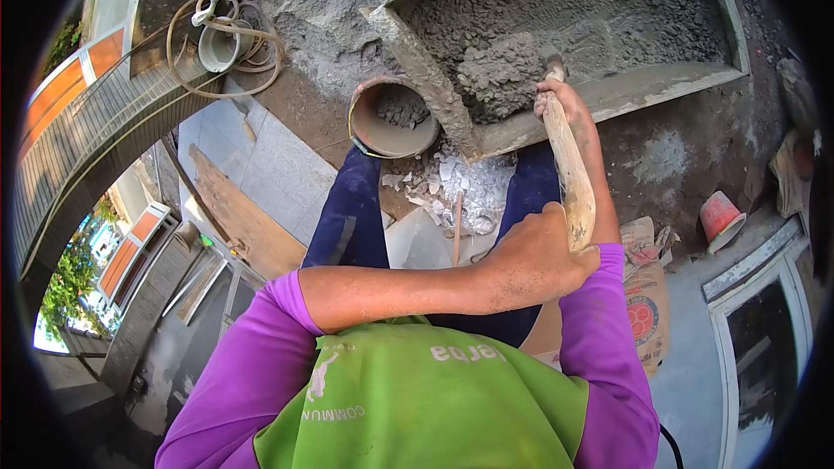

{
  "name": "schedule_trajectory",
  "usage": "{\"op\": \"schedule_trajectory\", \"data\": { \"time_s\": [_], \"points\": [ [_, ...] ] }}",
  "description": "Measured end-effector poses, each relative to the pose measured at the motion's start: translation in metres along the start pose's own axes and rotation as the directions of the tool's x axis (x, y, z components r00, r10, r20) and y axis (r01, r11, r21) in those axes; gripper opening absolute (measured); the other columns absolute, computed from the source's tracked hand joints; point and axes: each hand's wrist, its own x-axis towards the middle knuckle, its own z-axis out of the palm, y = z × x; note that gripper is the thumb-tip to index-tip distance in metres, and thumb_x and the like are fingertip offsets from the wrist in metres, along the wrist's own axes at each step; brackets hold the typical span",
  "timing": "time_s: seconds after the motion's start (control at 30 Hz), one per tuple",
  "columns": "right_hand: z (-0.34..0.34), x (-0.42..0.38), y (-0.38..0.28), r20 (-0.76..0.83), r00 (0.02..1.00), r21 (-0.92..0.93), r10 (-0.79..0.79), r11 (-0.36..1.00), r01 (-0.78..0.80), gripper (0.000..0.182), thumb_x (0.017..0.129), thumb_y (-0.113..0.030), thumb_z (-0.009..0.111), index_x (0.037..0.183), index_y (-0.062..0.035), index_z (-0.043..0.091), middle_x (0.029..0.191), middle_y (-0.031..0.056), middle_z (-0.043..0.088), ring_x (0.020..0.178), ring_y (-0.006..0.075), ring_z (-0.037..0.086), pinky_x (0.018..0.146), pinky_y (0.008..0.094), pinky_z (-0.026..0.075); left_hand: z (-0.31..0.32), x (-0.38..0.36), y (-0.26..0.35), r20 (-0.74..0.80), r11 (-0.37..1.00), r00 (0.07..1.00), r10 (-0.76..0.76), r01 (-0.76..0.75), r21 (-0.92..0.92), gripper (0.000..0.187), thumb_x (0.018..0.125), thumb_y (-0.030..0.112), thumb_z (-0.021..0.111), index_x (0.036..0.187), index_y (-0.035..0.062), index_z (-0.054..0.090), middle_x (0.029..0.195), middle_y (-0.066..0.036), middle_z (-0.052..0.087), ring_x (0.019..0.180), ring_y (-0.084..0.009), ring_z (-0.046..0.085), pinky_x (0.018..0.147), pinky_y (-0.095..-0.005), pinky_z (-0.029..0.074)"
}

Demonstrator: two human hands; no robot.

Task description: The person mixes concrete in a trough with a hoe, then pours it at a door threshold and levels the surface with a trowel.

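My left hand (543,256) is wrapped round the near end of a wooden handle (569,165), its arm crossing in front of my body. Farther up the same handle, close to the tool's head, my right hand (565,104) grips it. The tool's head is partly sunk in wet grey mortar (499,74) inside a long mixing trough (608,95). Left of the trough's corner stands a round bucket (395,141) with some mortar in it.
Grey sand (321,9) is heaped beyond the bucket. A hose (276,61) coils round a small pail (217,48) at upper left. To the right are a red pot (721,217), a paper sack (641,304) and a framed window (764,339). A wooden board (239,217) lies left.
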Motion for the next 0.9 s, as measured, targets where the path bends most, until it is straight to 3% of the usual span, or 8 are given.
{"op": "schedule_trajectory", "data": {
  "time_s": [0.03,0.07,0.17,0.3,0.57,0.63,0.8,0.9],
  "points": [
    [-0.002,-0.002,-0.001,0.005,1.0,0.018,0.025,1.0,-0.025,0.016,0.089,-0.009,0.06,0.087,-0.0066,0.044,0.061,0.0046,0.049,0.049,0.0163,0.048,0.045,0.0315,0.047,0.0,-0.007,0.0,0.002,1.0,1.0,0.015,-0.015,-0.015,0.061,0.086,0.037,0.064,0.106,-0.0188,0.049,0.093,-0.035,0.064,0.091,-0.0428,0.067,0.084,-0.0465,0.052],
    [0.049,-0.087,0.008,0.001,0.981,0.039,-0.193,0.98,0.193,0.018,0.091,-0.007,0.061,0.086,-0.0076,0.044,0.062,0.002,0.049,0.049,0.0122,0.048,0.046,0.0258,0.045,-0.001,-0.016,-0.001,0.011,1.0,1.0,0.024,-0.024,-0.008,0.06,0.086,0.037,0.064,0.106,-0.0184,0.049,0.092,-0.035,0.064,0.089,-0.0428,0.068,0.082,-0.0465,0.053],
    [0.034,-0.075,0.001,-0.063,0.997,0.005,-0.039,0.999,0.039,0.019,0.091,-0.007,0.06,0.084,-0.0084,0.042,0.062,0.0022,0.049,0.049,0.0124,0.047,0.046,0.0267,0.045,-0.012,-0.051,-0.006,0.055,0.997,0.996,0.069,-0.071,0.03,0.057,0.086,0.036,0.064,0.104,-0.017,0.05,0.09,-0.035,0.064,0.086,-0.0426,0.068,0.08,-0.0464,0.053],
    [0.08,-0.121,0.045,-0.165,0.961,0.041,-0.221,0.972,0.231,0.018,0.09,-0.007,0.059,0.083,-0.0079,0.043,0.061,0.0032,0.047,0.05,0.0141,0.046,0.046,0.0271,0.044,-0.061,-0.125,-0.04,0.153,0.984,0.98,0.128,-0.145,0.105,0.054,0.085,0.035,0.066,0.102,-0.0143,0.051,0.088,-0.033,0.065,0.083,-0.0407,0.069,0.075,-0.0464,0.053],
    [0.201,-0.155,0.225,-0.216,0.941,0.261,-0.261,0.913,0.313,0.011,0.089,-0.011,0.055,0.084,-0.0066,0.047,0.069,0.0061,0.047,0.06,0.0191,0.048,0.059,0.0385,0.048,-0.207,-0.286,-0.184,0.347,0.96,0.938,-0.022,-0.077,0.271,0.041,0.078,0.024,0.068,0.107,-0.0004,0.053,0.081,-0.02,0.065,0.073,-0.0376,0.066,0.068,-0.0456,0.05],
    [0.234,-0.144,0.28,-0.201,0.948,0.261,-0.245,0.92,0.293,0.01,0.09,-0.011,0.054,0.087,-0.0053,0.047,0.073,0.0073,0.049,0.066,0.0214,0.053,0.067,0.0438,0.053,-0.237,-0.309,-0.251,0.313,0.936,0.944,-0.104,-0.014,0.353,0.04,0.075,0.02,0.069,0.108,0.0066,0.053,0.082,-0.016,0.064,0.079,-0.0369,0.065,0.071,-0.0457,0.049],
    [0.285,-0.037,0.379,-0.086,0.972,0.258,-0.217,0.938,0.232,0.011,0.09,-0.005,0.057,0.096,0.002,0.05,0.085,0.0128,0.055,0.078,0.0321,0.063,0.078,0.0522,0.057,-0.297,-0.265,-0.502,-0.184,0.789,0.983,0.015,0.102,0.607,0.03,0.074,0.011,0.068,0.103,0.0107,0.058,0.093,-0.014,0.067,0.095,-0.0367,0.062,0.083,-0.0472,0.045],
    [0.292,0.015,0.4,-0.08,0.966,0.25,-0.246,0.933,0.259,0.012,0.09,-0.004,0.058,0.096,0.003,0.05,0.088,0.0141,0.055,0.078,0.0322,0.063,0.076,0.05,0.058,-0.306,-0.235,-0.551,-0.318,0.763,0.948,0.03,0.183,0.619,0.026,0.076,0.009,0.066,0.1,0.0115,0.059,0.096,-0.012,0.067,0.101,-0.033,0.06,0.089,-0.0452,0.041]
  ]
}}
